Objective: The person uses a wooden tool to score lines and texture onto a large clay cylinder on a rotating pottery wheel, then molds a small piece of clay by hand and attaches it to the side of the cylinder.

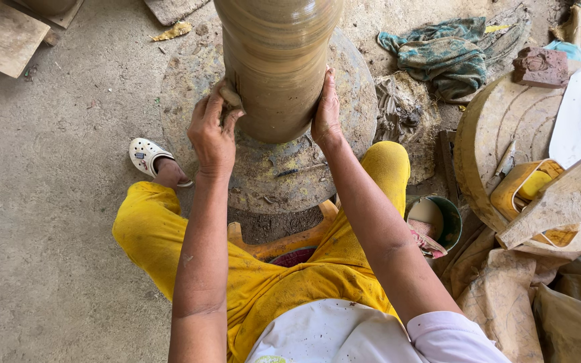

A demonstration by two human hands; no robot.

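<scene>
Grey concrete floor (48,202) spreads out all around me, dusty and bare on my left side. I sit low on a small wooden stool (284,243) in my yellow trousers (270,282), with my knees apart. One foot in a white shoe with holes (144,154) rests on the floor beside the wheel.

Right in front of me is a round, flat wheel (189,87), muddy and brown. On it stands a tall clay pot (274,67), wet and shiny, with soft brown and green stripes going round it. Its top goes out of the picture.

My left hand (213,134) is pressed on the left side of the pot, low down. The fingers are bent around a small clay-coloured lump (230,94) that touches the pot's wall. My right hand (326,111) lies flat and open against the right side of the pot, fingers pointing up. So the pot sits between my two hands.

By my right knee is a small green bucket (453,222) with a rag in it. Farther right is a big round wooden board (485,134), a yellow tub (506,191), and crumpled brown bags (506,296). A dirty blue-green cloth (445,50) lies on the floor behind the wheel.
</scene>
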